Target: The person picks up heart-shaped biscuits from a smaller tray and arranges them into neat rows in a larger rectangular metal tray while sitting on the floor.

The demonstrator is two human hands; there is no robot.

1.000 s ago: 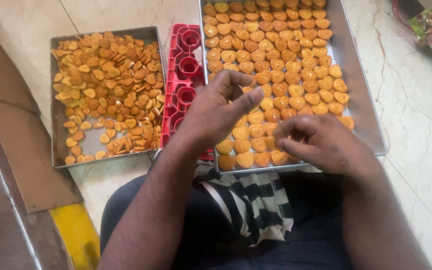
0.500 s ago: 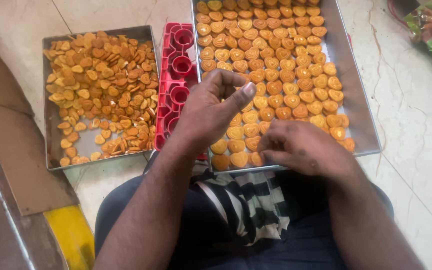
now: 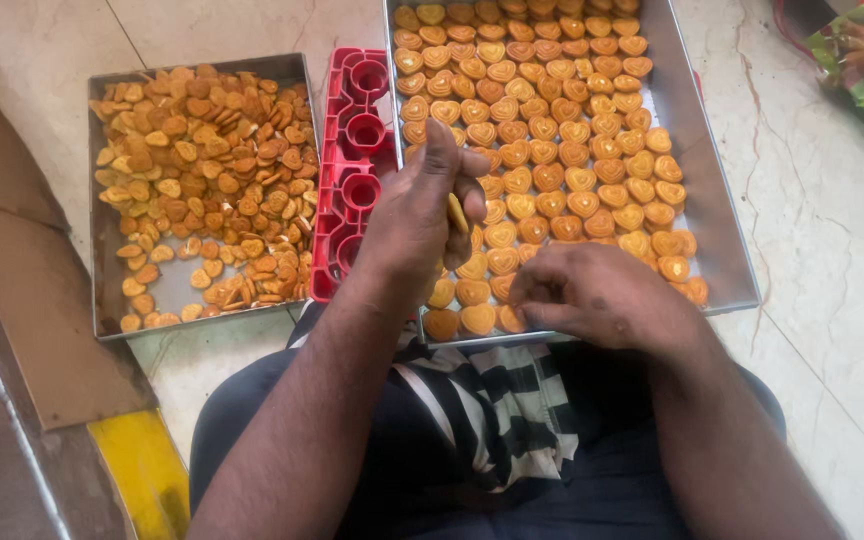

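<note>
From the head camera, looking down over the person's lap, the left hand (image 3: 414,215) is raised above the near left part of a large metal tray (image 3: 717,240) and its fingers (image 3: 472,165) are curled closed around a thin yellow-orange piece (image 3: 458,212), seen edge-on between thumb and forefingers; only a sliver of it shows, so its shape cannot be told for sure. The right hand (image 3: 597,295) lies low over the near edge of the same tray, knuckles up, fingers bent down onto the heart-shaped orange pieces (image 3: 552,150) in the front rows; whether it pinches one or only touches them cannot be told, since the fingertips are hidden under the hand. Those pieces lie flat in tidy rows and fill most of the big tray, with a bare strip of metal along its right side. Just left of it, touching its edge, stands a red plastic mould (image 3: 352,170) with round cups in a column, partly hidden behind the left wrist. Further left sits a smaller metal tray (image 3: 112,300) holding a loose, jumbled heap of the same orange pieces (image 3: 202,170). Everything rests on a pale marble floor (image 3: 822,200). A striped cloth (image 3: 492,410) covers the lap, and a yellow block (image 3: 137,470) lies at lower left.
</note>
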